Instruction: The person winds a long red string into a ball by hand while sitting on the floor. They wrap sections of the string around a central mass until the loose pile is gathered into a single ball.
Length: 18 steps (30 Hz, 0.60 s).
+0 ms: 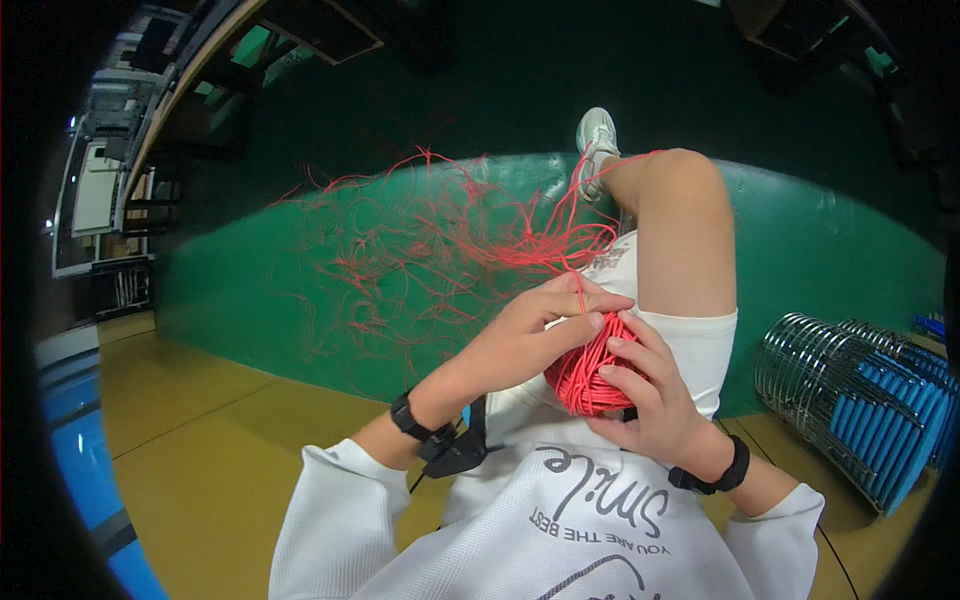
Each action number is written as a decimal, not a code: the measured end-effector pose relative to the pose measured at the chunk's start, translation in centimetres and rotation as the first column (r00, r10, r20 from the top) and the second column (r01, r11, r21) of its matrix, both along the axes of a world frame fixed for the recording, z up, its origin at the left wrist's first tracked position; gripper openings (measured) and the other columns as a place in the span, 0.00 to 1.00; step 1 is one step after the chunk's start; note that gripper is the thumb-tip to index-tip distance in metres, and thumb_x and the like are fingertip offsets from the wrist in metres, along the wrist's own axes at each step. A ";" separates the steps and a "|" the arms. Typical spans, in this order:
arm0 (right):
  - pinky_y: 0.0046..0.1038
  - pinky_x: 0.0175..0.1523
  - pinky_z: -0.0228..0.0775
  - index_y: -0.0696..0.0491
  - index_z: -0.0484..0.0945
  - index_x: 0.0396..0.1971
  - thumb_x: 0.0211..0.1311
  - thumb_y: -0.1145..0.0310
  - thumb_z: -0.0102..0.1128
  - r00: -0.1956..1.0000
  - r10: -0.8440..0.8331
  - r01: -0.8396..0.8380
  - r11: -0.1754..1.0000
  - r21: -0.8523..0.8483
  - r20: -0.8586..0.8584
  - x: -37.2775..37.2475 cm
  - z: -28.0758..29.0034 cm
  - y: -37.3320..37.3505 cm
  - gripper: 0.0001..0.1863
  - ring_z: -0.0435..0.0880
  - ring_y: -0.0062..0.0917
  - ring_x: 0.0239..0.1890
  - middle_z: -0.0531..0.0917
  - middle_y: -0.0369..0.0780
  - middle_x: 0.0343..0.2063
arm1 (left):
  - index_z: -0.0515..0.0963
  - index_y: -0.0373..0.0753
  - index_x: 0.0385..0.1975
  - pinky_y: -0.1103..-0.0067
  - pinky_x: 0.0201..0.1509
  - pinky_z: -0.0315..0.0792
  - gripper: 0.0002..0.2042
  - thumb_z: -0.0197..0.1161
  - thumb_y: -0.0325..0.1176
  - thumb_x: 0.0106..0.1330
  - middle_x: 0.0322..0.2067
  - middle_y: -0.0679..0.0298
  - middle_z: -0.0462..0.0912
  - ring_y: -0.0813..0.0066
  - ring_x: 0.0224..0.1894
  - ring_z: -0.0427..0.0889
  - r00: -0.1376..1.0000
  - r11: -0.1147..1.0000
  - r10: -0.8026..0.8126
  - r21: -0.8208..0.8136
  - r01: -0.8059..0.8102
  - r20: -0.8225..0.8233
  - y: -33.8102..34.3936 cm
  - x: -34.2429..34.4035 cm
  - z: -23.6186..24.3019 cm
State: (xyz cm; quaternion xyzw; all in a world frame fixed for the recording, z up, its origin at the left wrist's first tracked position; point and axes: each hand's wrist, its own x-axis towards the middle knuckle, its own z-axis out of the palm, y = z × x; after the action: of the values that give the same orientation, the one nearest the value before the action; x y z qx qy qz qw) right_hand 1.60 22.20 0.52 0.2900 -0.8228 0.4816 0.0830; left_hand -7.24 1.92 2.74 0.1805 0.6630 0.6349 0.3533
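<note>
My left hand point(535, 340) rests over the upper left of a wound red cord ball point(585, 385), its fingers and thumb closed at a strand leading off the top. My right hand point(650, 395) grips the ball from the right, fingers wrapped across its front. The ball sits over my lap in white shorts. Loose, tangled red cord point(540, 245) runs from the ball across the green floor point(225, 300) in front of me, with a strand reaching up beside my bent right knee point(680, 200) and white shoe point(597, 135).
Stacked stools point(860, 400) with chrome frames and blue parts stand at the right. Yellow flooring point(195, 440) borders the green area near me. Blue plastic seating point(75, 440) lines the far left, with dark furniture point(320, 25) along the upper left and more at the upper right.
</note>
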 end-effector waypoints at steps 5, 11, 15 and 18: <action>0.54 0.68 0.59 0.51 0.66 0.51 0.35 0.71 0.79 0.999 0.038 -0.041 0.988 0.150 0.026 0.8 -3.8 0.1 0.39 0.63 0.52 0.67 0.66 0.45 0.58 | 0.78 0.38 0.59 0.75 0.63 0.62 0.18 0.57 0.32 0.71 0.48 0.62 0.76 0.71 0.53 0.71 0.997 0.994 0.028 -0.102 -0.036 -0.077 -0.2 1.6 -3.0; 0.42 0.66 0.62 0.60 0.59 0.62 0.47 0.64 0.75 0.768 -0.135 0.168 0.986 0.006 0.626 1.3 1.1 0.4 0.44 0.67 0.51 0.63 0.64 0.55 0.60 | 0.72 0.37 0.63 0.73 0.66 0.60 0.23 0.60 0.34 0.69 0.51 0.61 0.70 0.71 0.58 0.67 0.999 0.990 0.033 -0.135 -0.028 0.037 -0.7 2.7 -2.8; 0.43 0.66 0.62 0.64 0.55 0.65 0.47 0.58 0.75 0.739 -0.174 0.087 0.983 0.165 0.651 0.2 2.4 -0.4 0.51 0.67 0.52 0.62 0.64 0.56 0.61 | 0.71 0.36 0.64 0.74 0.67 0.59 0.24 0.61 0.34 0.69 0.51 0.60 0.69 0.70 0.59 0.66 0.991 0.992 0.107 -0.075 -0.101 0.076 0.1 3.5 -2.3; 0.44 0.66 0.62 0.63 0.55 0.66 0.44 0.59 0.76 0.767 -0.257 0.094 0.952 0.293 0.588 0.4 2.1 -1.5 0.52 0.66 0.51 0.62 0.63 0.56 0.61 | 0.71 0.36 0.63 0.74 0.68 0.59 0.23 0.60 0.34 0.69 0.52 0.59 0.69 0.68 0.61 0.66 0.993 0.989 0.113 -0.105 -0.107 0.046 0.5 3.8 -2.2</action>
State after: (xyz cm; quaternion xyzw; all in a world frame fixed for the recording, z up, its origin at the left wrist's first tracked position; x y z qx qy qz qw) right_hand 2.04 20.71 2.58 0.0448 -0.8808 0.4342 -0.1833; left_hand -3.43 2.39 0.51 0.1086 0.6941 0.6231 0.3437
